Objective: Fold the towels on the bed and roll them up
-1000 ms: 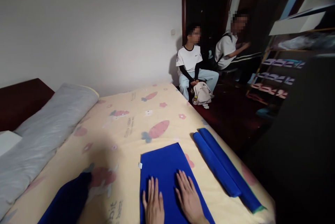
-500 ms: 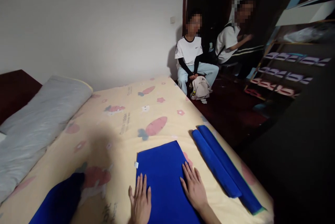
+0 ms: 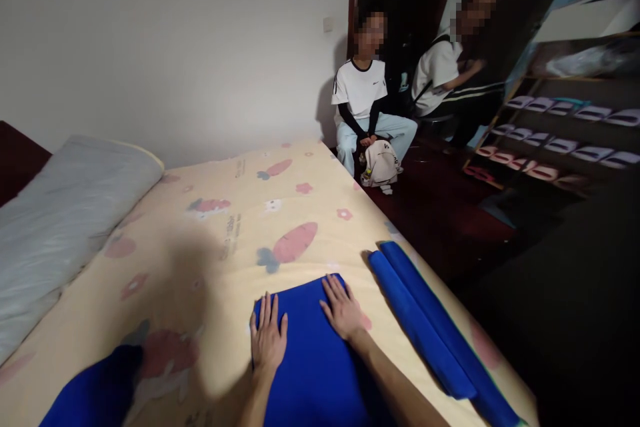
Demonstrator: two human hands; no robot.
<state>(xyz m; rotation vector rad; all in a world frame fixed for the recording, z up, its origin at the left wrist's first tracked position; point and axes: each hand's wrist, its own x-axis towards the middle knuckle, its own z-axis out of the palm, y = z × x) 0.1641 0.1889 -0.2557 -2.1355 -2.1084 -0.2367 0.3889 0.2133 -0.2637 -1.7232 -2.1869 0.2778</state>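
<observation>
A blue cloth, probably a towel, lies flat on the bed in front of me; its near end runs out of view. My left hand rests flat near its far left corner, fingers stretched forward. Over its far right corner lies my right hand, palm down with fingers spread. Neither hand grips anything. To the right, two narrow folded blue cloths lie side by side along the bed's edge. Another piece of blue cloth lies in shadow at the lower left.
The bed has a cream sheet with carrot prints. A grey pillow lies at the left. Beyond the bed sit one person with a pale backpack and another person. A shoe rack stands at the right.
Both my hands have slid forward over the blue cloth to its far corners. The left hand now covers the white tag's side of the edge. The view has shifted slightly.
</observation>
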